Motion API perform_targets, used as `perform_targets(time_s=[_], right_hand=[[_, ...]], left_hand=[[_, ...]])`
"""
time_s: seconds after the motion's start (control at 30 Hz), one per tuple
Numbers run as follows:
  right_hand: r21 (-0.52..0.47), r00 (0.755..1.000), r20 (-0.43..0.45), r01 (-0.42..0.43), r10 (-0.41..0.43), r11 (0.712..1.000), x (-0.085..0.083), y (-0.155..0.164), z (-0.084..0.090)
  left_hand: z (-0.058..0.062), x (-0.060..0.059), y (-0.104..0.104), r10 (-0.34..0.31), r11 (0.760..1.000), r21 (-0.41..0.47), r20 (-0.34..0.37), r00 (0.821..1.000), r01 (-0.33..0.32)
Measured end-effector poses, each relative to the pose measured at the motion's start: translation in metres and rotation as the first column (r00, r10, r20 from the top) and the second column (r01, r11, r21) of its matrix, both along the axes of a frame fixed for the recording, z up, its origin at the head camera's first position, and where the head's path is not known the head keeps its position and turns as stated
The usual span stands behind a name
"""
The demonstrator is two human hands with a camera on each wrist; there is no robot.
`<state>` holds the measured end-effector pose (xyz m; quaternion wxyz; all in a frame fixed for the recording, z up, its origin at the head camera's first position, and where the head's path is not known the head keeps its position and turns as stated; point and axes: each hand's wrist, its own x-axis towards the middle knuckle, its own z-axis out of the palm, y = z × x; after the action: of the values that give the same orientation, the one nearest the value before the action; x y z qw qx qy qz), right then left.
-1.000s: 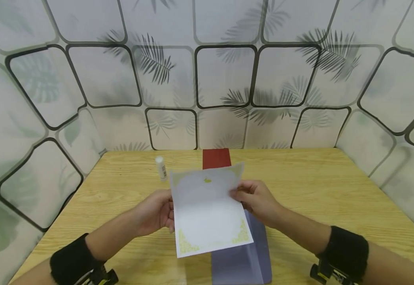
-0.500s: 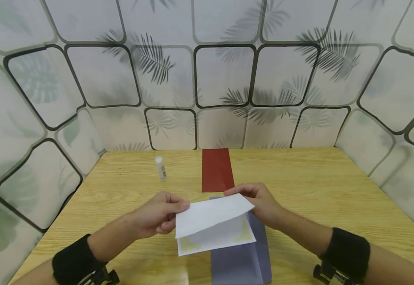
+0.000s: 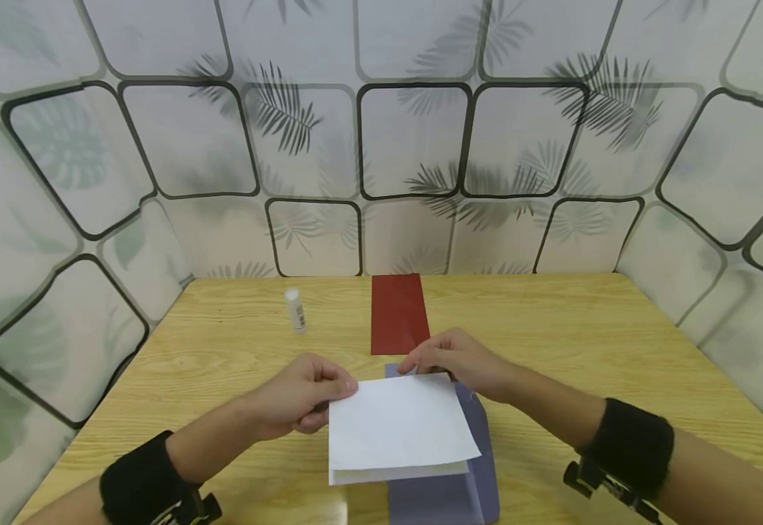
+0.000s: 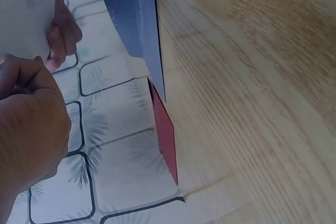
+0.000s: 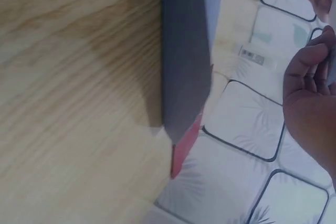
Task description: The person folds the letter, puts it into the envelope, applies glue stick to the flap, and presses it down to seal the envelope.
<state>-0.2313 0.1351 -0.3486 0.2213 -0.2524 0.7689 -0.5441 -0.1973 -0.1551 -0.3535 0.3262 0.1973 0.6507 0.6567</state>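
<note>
A white sheet of paper (image 3: pixel 401 426), folded over on itself, is held up in front of the person. Its fold lies along the far edge, and a strip of the lower layer peeks out at the near edge. The left hand (image 3: pixel 299 397) pinches the far left corner, thumb on top. At the far right corner the right hand (image 3: pixel 463 361) grips the folded edge between thumb and fingers. Below the paper lies an open purple envelope (image 3: pixel 430 499), partly covered by the sheet in the head view; the left wrist view shows the purple envelope (image 4: pixel 131 14) from the side.
Behind the purple envelope, a red envelope (image 3: pixel 397 313) lies flat on the wooden table (image 3: pixel 552 328). A white glue stick (image 3: pixel 295 310) stands at the back left. Patterned fabric walls (image 3: pixel 414 138) border the table at the back and sides.
The sheet, flat and showing its yellow printed border a second ago, has been folded in half toward the person. Its upper half has come down nearly onto the lower half. Both hands now hold the folded edge.
</note>
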Motion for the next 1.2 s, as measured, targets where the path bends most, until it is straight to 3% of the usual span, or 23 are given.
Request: perform_targets(time_s=[0.07, 0.17, 0.33, 0.57, 0.73, 0.87, 1.0, 1.1, 1.2], right_hand=[[0.116, 0.998, -0.067, 0.006, 0.002, 0.993, 0.001, -0.008, 0.004], [0.189, 0.991, -0.124, -0.020, 0.044, 0.982, 0.002, -0.018, 0.008], [0.193, 0.982, -0.150, -0.084, 0.114, 0.978, 0.003, -0.019, 0.008], [0.176, 0.992, -0.097, -0.069, 0.087, 0.982, 0.001, 0.001, 0.007], [0.174, 0.984, -0.116, -0.112, 0.133, 0.978, 0.001, 0.006, 0.010], [0.186, 0.965, -0.150, -0.187, 0.216, 0.965, 0.004, 0.000, 0.013], [0.188, 0.937, -0.184, -0.263, 0.297, 0.946, 0.007, -0.011, 0.016], [0.175, 0.922, -0.228, -0.277, 0.312, 0.945, 0.009, -0.018, 0.017], [0.163, 0.933, -0.251, -0.221, 0.257, 0.962, 0.009, -0.020, 0.018]], left_hand=[[0.000, 0.001, 0.003, 0.000, 1.000, -0.016, -0.016, 1.000, 0.000], [0.000, 0.003, 0.006, -0.006, 1.000, -0.025, -0.041, 0.999, 0.005], [0.000, 0.004, 0.008, 0.001, 0.999, -0.048, -0.071, 0.998, -0.004], [0.002, 0.002, -0.003, 0.009, 0.996, -0.091, -0.131, 0.991, -0.021], [0.003, 0.001, -0.006, -0.106, 0.988, -0.134, -0.220, 0.970, 0.078], [0.007, 0.000, 0.004, -0.227, 0.963, -0.207, -0.273, 0.935, 0.173], [0.009, 0.000, 0.020, -0.300, 0.942, -0.245, -0.313, 0.901, 0.229], [0.010, 0.001, 0.028, -0.330, 0.935, -0.231, -0.293, 0.897, 0.268], [0.008, 0.001, 0.032, -0.325, 0.939, -0.207, -0.283, 0.902, 0.274]])
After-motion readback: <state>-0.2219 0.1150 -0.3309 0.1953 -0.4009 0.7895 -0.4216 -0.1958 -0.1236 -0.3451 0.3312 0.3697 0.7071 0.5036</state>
